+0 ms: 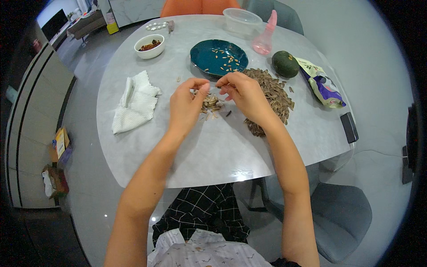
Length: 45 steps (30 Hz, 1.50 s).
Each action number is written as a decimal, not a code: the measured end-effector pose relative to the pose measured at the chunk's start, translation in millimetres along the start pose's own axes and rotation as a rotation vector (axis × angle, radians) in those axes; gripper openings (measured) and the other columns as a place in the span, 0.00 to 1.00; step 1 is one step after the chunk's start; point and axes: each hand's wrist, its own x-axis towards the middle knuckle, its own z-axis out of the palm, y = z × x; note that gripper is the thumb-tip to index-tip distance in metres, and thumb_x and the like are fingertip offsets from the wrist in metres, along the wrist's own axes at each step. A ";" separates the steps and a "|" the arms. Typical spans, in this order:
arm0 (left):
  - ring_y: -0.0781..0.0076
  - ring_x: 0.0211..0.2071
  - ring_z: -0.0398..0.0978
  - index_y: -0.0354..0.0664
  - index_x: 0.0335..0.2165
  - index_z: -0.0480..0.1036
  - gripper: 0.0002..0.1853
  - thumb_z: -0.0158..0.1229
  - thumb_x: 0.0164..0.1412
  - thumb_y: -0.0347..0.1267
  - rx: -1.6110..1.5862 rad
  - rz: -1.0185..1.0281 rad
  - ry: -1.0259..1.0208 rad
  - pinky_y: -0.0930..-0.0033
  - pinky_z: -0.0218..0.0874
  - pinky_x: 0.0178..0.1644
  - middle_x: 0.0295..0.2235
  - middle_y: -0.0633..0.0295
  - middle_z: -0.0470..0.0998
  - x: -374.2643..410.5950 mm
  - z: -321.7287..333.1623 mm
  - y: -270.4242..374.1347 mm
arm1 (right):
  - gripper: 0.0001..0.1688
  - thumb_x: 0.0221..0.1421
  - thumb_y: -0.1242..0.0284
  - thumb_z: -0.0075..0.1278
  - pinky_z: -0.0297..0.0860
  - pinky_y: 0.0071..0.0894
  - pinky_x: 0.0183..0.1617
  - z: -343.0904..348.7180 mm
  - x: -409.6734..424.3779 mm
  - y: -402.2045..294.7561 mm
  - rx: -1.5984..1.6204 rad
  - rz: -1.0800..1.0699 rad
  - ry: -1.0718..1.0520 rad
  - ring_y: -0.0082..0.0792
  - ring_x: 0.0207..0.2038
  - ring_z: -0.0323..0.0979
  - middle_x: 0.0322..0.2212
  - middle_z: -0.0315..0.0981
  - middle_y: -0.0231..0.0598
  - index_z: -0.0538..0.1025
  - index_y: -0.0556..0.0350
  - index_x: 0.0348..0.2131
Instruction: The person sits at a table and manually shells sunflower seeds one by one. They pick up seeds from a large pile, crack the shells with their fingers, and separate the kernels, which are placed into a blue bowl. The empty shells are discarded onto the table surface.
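Above the table, just short of the teal plate [203, 55], my two hands face each other. Between the fingertips of my right hand [246, 93] is a small dark sunflower seed [219, 87]. The thumb and forefinger of my left hand [187, 103] are pinched together; whether anything lies between them is hidden. Beneath my hands is a small heap of split seed shells [211, 104]. A large pile of unshelled sunflower seeds [275, 96] spreads beside and partly behind my right hand. Several pale kernels [230, 60] lie scattered on the plate.
At left on the table [206, 160] are a crumpled white cloth [135, 103] and a white bowl [156, 52] with brown bits. Farther back stand a clear plastic tub [242, 25] and a pink squeeze bottle [262, 45]. A dark green squash [284, 65] and a snack bag [323, 86] lie right.
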 end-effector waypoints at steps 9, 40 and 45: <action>0.83 0.21 0.70 0.36 0.32 0.79 0.11 0.61 0.55 0.35 -0.100 -0.059 -0.099 0.78 0.61 0.26 0.22 0.64 0.78 0.5 1.5 -5.1 | 0.14 0.50 0.82 0.53 0.71 0.33 0.38 11.3 -3.2 -5.1 -0.060 -0.142 0.117 0.41 0.35 0.76 0.33 0.76 0.45 0.72 0.59 0.39; 0.89 0.17 0.63 0.40 0.29 0.74 0.14 0.54 0.62 0.40 -0.496 -0.296 -0.378 0.85 0.47 0.17 0.21 0.72 0.70 0.2 -6.5 5.8 | 0.04 0.49 0.78 0.56 0.65 0.15 0.25 21.3 -5.0 6.7 0.511 0.165 0.155 0.14 0.22 0.68 0.21 0.74 0.30 0.77 0.63 0.27; 0.88 0.17 0.65 0.39 0.29 0.74 0.14 0.54 0.62 0.40 -0.522 -0.310 -0.389 0.85 0.47 0.17 0.22 0.71 0.70 0.0 -8.9 4.6 | 0.03 0.49 0.79 0.55 0.65 0.15 0.25 23.1 -6.4 3.0 0.335 0.107 0.185 0.15 0.23 0.69 0.20 0.74 0.31 0.76 0.63 0.26</action>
